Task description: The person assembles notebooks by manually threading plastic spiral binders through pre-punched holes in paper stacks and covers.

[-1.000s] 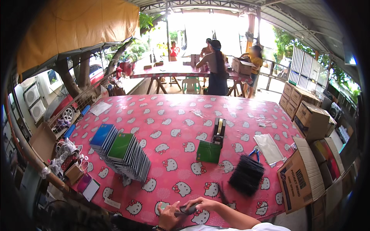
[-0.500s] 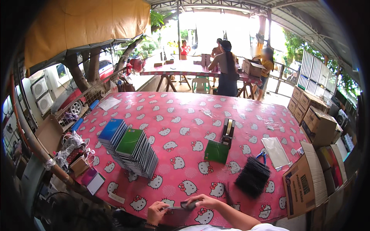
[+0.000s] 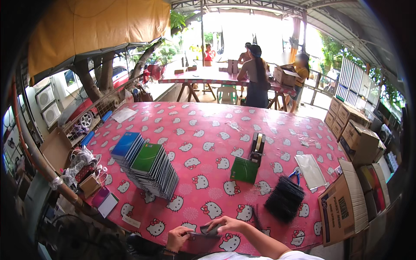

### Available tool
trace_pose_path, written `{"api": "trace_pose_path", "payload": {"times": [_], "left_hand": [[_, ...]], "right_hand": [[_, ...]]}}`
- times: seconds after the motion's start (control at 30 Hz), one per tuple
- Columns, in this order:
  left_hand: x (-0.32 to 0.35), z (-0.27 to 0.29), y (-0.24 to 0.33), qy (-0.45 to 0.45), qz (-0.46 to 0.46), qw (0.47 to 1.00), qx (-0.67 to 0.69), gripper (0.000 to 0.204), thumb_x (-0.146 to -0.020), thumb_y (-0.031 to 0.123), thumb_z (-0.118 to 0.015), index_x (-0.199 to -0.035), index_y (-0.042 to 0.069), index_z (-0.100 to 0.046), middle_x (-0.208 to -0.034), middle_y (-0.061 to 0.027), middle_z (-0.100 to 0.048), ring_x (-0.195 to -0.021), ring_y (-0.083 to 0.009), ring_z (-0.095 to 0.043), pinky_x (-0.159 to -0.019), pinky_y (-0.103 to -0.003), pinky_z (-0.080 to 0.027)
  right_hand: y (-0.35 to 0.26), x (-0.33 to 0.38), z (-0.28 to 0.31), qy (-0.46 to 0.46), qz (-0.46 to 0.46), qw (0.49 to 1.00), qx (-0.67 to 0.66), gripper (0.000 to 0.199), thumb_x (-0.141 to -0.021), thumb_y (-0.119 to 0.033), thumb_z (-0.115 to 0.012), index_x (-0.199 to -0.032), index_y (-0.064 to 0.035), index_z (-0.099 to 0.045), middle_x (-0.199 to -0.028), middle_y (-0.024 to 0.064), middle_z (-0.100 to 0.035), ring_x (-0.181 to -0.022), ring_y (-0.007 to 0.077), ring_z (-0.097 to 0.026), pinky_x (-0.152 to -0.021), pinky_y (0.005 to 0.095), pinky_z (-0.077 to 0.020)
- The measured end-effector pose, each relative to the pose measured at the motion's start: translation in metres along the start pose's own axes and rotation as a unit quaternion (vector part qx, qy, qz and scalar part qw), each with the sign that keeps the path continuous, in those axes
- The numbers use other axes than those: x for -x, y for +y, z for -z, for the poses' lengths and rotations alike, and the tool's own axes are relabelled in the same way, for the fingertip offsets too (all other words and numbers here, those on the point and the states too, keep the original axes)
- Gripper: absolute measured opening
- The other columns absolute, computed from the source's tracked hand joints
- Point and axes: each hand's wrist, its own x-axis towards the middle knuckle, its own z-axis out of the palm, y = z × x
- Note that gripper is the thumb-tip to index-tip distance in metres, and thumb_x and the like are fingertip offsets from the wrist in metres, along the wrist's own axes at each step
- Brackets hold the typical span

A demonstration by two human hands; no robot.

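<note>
Close to the near table edge, my left hand [image 3: 177, 238] pinches the left end of a dark, flat notebook [image 3: 203, 242], tilted and partly hidden. The fingers of my right hand [image 3: 224, 225] close on its upper right part, where a darker piece shows too blurred to make out. To the right a loose black spiral coil [image 3: 257, 217] lies beside a pile of black spiral coils [image 3: 284, 200]. Blue-handled pliers [image 3: 295, 174] rest behind that pile. A single green notebook [image 3: 244, 170] lies ahead of my right hand, against a black tape dispenser [image 3: 257, 147].
Left of centre rise tall stacks of green notebooks [image 3: 148, 158] and blue notebooks [image 3: 126, 145]. Clear plastic sleeves [image 3: 311, 171] lie at right, near an open cardboard box [image 3: 344, 212]. A purple-and-white card [image 3: 105, 201] sits at left. Several people stand around a far table [image 3: 195, 78].
The notebook has turned, so more of its dark face shows between my hands. My right hand has shifted slightly left and up along it; the left has barely moved.
</note>
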Motion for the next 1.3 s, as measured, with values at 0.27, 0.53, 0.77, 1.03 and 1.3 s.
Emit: {"api": "trace_pose_path", "payload": {"times": [0.27, 0.53, 0.77, 1.03, 1.3], "left_hand": [[0.004, -0.008, -0.001, 0.006, 0.021, 0.998, 0.066, 0.030, -0.067, -0.007, -0.067, -0.095, 0.003, -0.070, -0.084, -0.0072, -0.068, -0.072, -0.0101, -0.064, -0.064, -0.023, -0.052], [0.005, -0.007, -0.003, -0.010, 0.021, 0.997, 0.077, 0.031, -0.068, -0.006, -0.068, -0.097, 0.005, -0.069, -0.087, -0.0070, -0.068, -0.073, -0.0100, -0.064, -0.063, -0.022, -0.051], [0.000, -0.010, 0.016, -0.047, 0.053, 0.995, 0.063, 0.019, -0.070, 0.001, -0.074, -0.089, 0.001, -0.069, -0.077, -0.0059, -0.068, -0.066, -0.0079, -0.061, -0.058, -0.021, -0.048], [-0.011, -0.011, 0.043, -0.037, 0.080, 0.980, 0.176, 0.015, -0.076, 0.007, -0.073, -0.088, 0.000, -0.069, -0.074, -0.0039, -0.067, -0.067, -0.0067, -0.061, -0.057, -0.021, -0.049], [-0.001, -0.019, 0.031, -0.004, 0.116, 0.968, 0.222, 0.016, -0.077, 0.007, -0.072, -0.092, -0.001, -0.069, -0.079, -0.0048, -0.068, -0.070, -0.0065, -0.061, -0.060, -0.021, -0.051]], "right_hand": [[-0.015, -0.008, -0.004, -0.037, -0.048, 0.998, 0.004, 0.043, -0.077, -0.041, -0.069, -0.104, -0.0087, -0.068, -0.127, 0.0170, -0.052, -0.116, 0.0273, -0.049, -0.092, 0.0385, -0.0411], [-0.014, -0.011, -0.013, 0.063, 0.006, 0.995, 0.077, 0.040, -0.075, -0.038, -0.072, -0.096, -0.0041, -0.069, -0.096, 0.0117, -0.065, -0.092, 0.0226, -0.059, -0.087, 0.0345, -0.0436], [-0.010, 0.002, -0.013, 0.271, 0.116, 0.841, 0.453, 0.054, -0.071, -0.031, -0.075, -0.117, -0.0116, -0.056, -0.119, 0.0133, -0.054, -0.109, 0.0304, -0.050, -0.087, 0.0374, -0.0445], [-0.035, 0.005, -0.034, 0.148, 0.160, 0.958, 0.186, 0.021, -0.076, -0.009, -0.068, -0.094, -0.0028, -0.060, -0.085, 0.0109, -0.058, -0.084, 0.0269, -0.057, -0.074, 0.0348, -0.0460], [-0.046, 0.007, -0.045, 0.167, 0.149, 0.959, 0.173, 0.022, -0.078, -0.014, -0.067, -0.097, -0.0039, -0.061, -0.091, 0.0111, -0.060, -0.087, 0.0285, -0.057, -0.080, 0.0368, -0.0446]]}}
